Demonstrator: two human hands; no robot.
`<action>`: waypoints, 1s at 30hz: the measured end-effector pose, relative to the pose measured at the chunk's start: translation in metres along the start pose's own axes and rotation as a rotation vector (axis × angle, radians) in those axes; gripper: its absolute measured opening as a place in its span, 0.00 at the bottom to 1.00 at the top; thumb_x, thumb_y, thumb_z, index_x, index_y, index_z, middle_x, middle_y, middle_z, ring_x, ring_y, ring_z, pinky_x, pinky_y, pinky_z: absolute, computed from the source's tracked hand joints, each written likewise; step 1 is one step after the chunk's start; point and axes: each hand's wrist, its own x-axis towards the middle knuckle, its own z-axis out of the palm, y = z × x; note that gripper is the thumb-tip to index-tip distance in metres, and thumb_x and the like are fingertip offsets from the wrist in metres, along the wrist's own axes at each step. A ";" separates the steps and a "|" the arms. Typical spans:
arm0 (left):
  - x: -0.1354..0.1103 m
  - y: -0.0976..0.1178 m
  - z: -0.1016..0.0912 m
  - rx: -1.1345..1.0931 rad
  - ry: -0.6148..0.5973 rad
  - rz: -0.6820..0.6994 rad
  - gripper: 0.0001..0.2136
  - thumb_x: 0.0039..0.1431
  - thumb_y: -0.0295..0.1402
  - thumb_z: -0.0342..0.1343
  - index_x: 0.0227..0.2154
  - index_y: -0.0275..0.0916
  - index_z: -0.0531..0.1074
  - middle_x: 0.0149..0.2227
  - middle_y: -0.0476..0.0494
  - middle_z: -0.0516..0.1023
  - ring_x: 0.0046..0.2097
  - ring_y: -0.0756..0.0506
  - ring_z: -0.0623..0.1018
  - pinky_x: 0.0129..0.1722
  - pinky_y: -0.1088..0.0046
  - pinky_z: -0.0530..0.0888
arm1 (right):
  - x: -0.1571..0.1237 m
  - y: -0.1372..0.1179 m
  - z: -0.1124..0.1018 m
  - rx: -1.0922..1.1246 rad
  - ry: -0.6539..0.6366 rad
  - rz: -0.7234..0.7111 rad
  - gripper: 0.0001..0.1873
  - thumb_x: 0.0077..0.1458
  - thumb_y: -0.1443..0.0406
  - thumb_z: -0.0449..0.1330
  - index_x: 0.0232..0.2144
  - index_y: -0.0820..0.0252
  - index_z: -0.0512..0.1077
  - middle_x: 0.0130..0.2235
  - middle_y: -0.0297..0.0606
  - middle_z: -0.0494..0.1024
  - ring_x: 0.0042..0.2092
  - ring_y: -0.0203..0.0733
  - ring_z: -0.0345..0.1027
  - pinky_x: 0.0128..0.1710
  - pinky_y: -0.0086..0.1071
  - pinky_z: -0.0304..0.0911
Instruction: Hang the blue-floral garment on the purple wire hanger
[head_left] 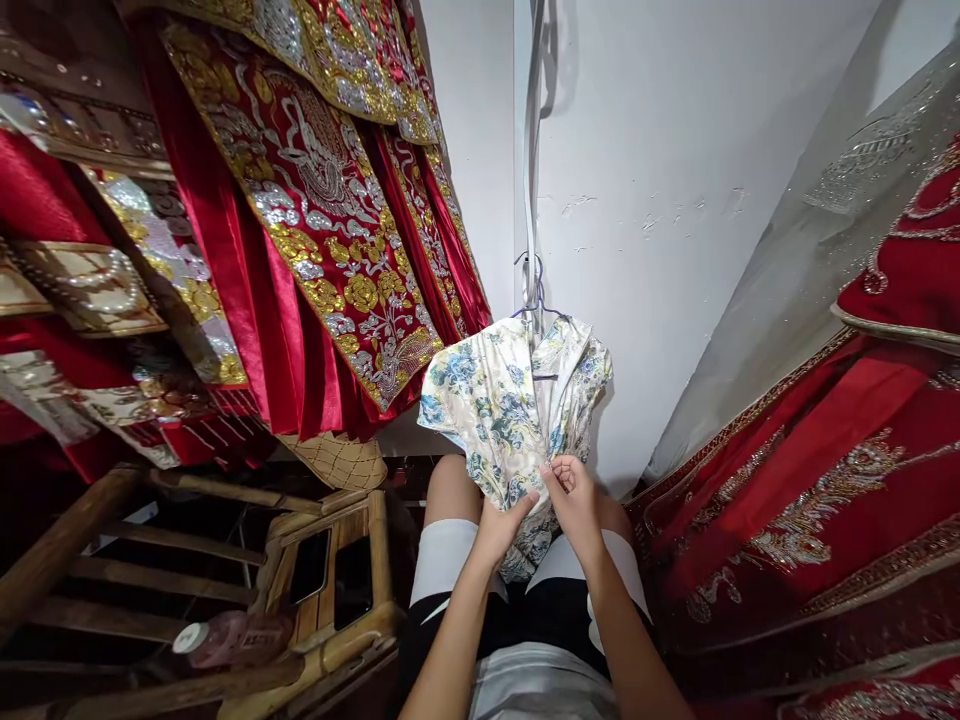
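A cream floral garment [499, 400] with blue flowers and short sleeves hangs on a dark purple hanger [541, 300] right in front of me. Its lower part falls between my thighs. My left hand [501, 528] grips the cloth near the lower front, thumb lying on top and fingers mostly behind the fabric. Just to its right, my right hand [574, 497] is closed in a pinch by the garment's front opening. Whatever may be between those fingertips is too small to make out.
Red embroidered garments [352, 220] hang at the left, and another red beaded one [810, 500] at the right. On a bamboo chair [379, 560] lie two dark phones [352, 580] and a pink bottle [232, 638]. A white wall [660, 130] stands ahead.
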 end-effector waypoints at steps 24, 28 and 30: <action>-0.005 0.004 0.002 -0.051 0.245 0.042 0.27 0.51 0.38 0.67 0.54 0.35 0.72 0.53 0.33 0.79 0.57 0.35 0.77 0.62 0.55 0.68 | 0.008 -0.037 -0.044 -0.156 -0.273 0.001 0.16 0.58 0.59 0.54 0.19 0.55 0.62 0.22 0.30 0.62 0.27 0.38 0.54 0.29 0.33 0.51; -0.015 0.000 0.007 0.251 0.564 0.327 0.27 0.56 0.33 0.61 0.58 0.40 0.64 0.63 0.33 0.66 0.66 0.36 0.66 0.67 0.54 0.59 | 0.008 -0.040 -0.045 -0.165 -0.375 0.026 0.18 0.59 0.58 0.54 0.19 0.55 0.63 0.22 0.30 0.63 0.27 0.38 0.55 0.29 0.33 0.51; -0.024 -0.002 0.014 0.395 0.567 0.468 0.26 0.58 0.32 0.61 0.59 0.40 0.62 0.66 0.30 0.61 0.69 0.35 0.60 0.69 0.53 0.56 | 0.008 -0.041 -0.039 -0.155 -0.436 0.083 0.17 0.59 0.60 0.53 0.19 0.55 0.62 0.22 0.30 0.63 0.26 0.39 0.55 0.29 0.33 0.51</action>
